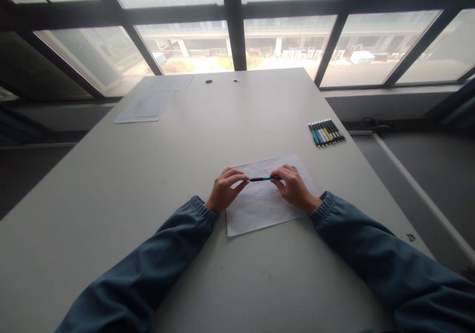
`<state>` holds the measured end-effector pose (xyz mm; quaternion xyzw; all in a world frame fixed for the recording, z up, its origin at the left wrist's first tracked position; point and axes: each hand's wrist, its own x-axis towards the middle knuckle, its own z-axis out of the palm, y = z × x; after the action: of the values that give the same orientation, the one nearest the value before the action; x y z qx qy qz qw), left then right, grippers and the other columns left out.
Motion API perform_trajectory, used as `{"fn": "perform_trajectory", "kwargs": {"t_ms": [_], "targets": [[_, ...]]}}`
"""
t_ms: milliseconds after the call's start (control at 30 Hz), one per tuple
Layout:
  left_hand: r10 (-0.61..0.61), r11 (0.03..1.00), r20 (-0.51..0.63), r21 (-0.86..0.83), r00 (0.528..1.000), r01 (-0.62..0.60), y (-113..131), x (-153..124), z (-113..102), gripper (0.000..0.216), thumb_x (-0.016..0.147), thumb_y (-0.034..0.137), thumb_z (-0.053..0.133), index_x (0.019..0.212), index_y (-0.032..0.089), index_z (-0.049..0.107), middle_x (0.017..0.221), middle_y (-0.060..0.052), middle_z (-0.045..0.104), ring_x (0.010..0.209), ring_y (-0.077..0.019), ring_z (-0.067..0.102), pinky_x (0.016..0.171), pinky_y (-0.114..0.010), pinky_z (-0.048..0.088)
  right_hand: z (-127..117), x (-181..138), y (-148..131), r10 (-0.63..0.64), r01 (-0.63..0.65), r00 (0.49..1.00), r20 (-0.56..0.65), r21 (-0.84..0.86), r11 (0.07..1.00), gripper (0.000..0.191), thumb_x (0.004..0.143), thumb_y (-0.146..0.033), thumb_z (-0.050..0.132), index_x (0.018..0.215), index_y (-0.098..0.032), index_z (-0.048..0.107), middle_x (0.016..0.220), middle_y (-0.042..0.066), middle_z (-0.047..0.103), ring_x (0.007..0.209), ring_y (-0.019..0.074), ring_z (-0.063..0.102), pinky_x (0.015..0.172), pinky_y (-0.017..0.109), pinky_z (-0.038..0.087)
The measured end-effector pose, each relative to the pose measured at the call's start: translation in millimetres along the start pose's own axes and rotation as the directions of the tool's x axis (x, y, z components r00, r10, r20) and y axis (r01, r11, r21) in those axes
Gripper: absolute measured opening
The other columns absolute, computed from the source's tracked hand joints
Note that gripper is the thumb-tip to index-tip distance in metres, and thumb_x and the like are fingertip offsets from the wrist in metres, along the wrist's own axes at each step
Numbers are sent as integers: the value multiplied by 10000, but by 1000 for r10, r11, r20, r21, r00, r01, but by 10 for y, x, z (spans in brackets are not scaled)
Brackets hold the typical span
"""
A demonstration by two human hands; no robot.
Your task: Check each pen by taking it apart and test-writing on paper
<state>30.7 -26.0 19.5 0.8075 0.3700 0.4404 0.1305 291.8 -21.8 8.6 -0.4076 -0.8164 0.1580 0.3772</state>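
Observation:
A thin green-and-black pen (262,178) is held level between both hands, just above a white sheet of paper (260,209) with a faint drawing on it. My left hand (225,190) pinches the pen's left end, fingers curled. My right hand (293,186) grips its right end, fingers closed round it. Both wrists rest near the sheet on the white table (148,184). Dark blue sleeves cover both arms.
A row of several coloured pens (326,132) lies at the table's right side. More sheets of paper (148,105) lie at the far left corner. Two small round holes (209,81) sit near the far edge. Large windows stand beyond the table.

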Motion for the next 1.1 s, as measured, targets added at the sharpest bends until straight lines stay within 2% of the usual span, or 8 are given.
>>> {"fn": "perform_trajectory", "kwargs": {"t_ms": [267, 433, 567, 800, 1100], "targets": [[-51, 996, -12, -71, 999, 50, -14, -16, 13, 96, 874, 282, 736, 936, 210, 749, 865, -61, 739, 798, -179, 672, 756, -343, 567, -27, 15, -20, -40, 40, 998, -39, 20, 999, 39, 947, -215, 610, 921, -227, 636, 874, 47, 695, 895, 234, 586, 862, 419, 420], [-106, 987, 12, -117, 994, 106, 15, -33, 29, 114, 867, 288, 744, 937, 204, 775, 801, -49, 744, 717, -161, 662, 671, -299, 546, -49, 24, -68, -104, 104, 993, -58, -7, 995, 71, 965, -242, 603, 906, -233, 642, 861, 40, 709, 882, 223, 597, 864, 414, 420], [-142, 981, 5, -135, 990, 141, 28, -40, 39, 122, 866, 289, 748, 938, 197, 782, 804, -51, 752, 719, -158, 665, 691, -296, 544, -46, 18, -73, -164, 161, 984, -73, -50, 986, 72, 969, -237, 600, 919, -233, 652, 876, 34, 721, 872, 212, 603, 893, 414, 411], [-106, 981, -6, -162, 994, 104, 12, -37, 35, 118, 847, 264, 766, 943, 197, 781, 834, -60, 747, 757, -165, 675, 716, -300, 555, -40, 15, -63, -217, 211, 973, -77, -74, 975, 65, 966, -224, 601, 927, -216, 653, 861, 42, 716, 836, 204, 595, 886, 399, 403], [-16, 996, -46, -85, 999, 12, 15, -14, 3, 158, 833, 242, 776, 987, 207, 766, 876, -66, 751, 819, -184, 678, 782, -352, 577, -66, 25, -82, -241, 243, 970, 33, -130, 961, 134, 1004, -259, 538, 958, -188, 642, 832, 52, 713, 784, 189, 589, 922, 405, 374]]}}
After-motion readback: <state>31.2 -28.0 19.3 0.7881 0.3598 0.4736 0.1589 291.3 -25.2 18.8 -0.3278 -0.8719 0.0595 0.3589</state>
